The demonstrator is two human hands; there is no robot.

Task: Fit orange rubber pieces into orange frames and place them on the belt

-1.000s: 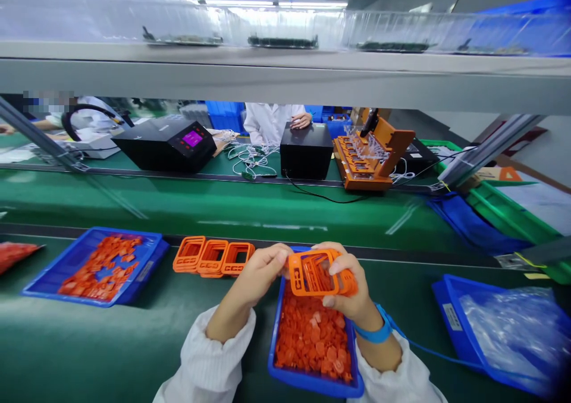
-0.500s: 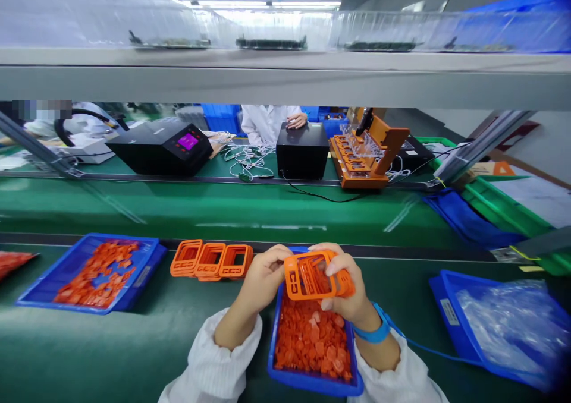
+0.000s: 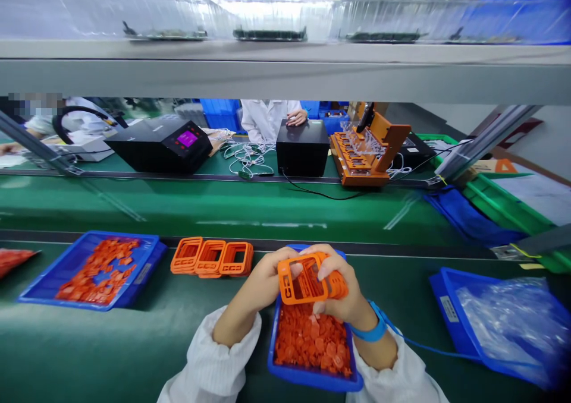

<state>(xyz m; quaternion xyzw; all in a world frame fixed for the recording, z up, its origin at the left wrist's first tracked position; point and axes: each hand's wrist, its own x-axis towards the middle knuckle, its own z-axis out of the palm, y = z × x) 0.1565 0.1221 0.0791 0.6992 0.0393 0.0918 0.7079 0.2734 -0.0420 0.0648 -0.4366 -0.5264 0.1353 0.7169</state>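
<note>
From afar I see a green bench (image 3: 178, 343), grey shelf (image 3: 285, 82) beyond; right hand (image 3: 347, 278) curled round frames (image 3: 307, 284), left hand (image 3: 267, 278) pinching their edge.

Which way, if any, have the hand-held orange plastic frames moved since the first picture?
Yes: the orange plastic frames shifted left and slightly lower in view, against the blue bin beneath.

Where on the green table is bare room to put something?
Bare: between left tray, frame stacks and left sleeve; between wristband and right tray, though a cord crosses. Crowded: the middle tray, beneath left hand, right hand and held frames.
</note>
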